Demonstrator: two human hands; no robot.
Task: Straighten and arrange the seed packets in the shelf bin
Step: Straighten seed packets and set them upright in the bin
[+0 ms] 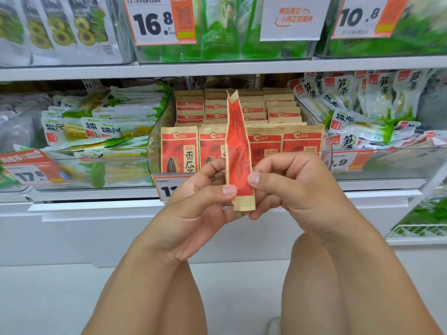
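Both hands hold 1 red-and-tan seed packet upright in front of the clear shelf bin, edge-on to the camera so its face is hardly readable. The left hand pinches its lower left edge between thumb and curled fingers; the right hand pinches the lower right edge the same way. The packet is outside the bin, not touching the stock.

Inside the bin, the front row of matching packets stands upright in 4 columns facing forward, with further rows stacked behind — already fairly tidy from what shows.

Risks from here, as I judge them: the held packet looks creased and folded along its length, so slid in like this it would likely sit skewed or wedge between 2 columns. Pushing it down into the front row could tip neighbours forward over the bin's low front wall. The grip is only at the bottom edge — the tall top could flop sideways during insertion.
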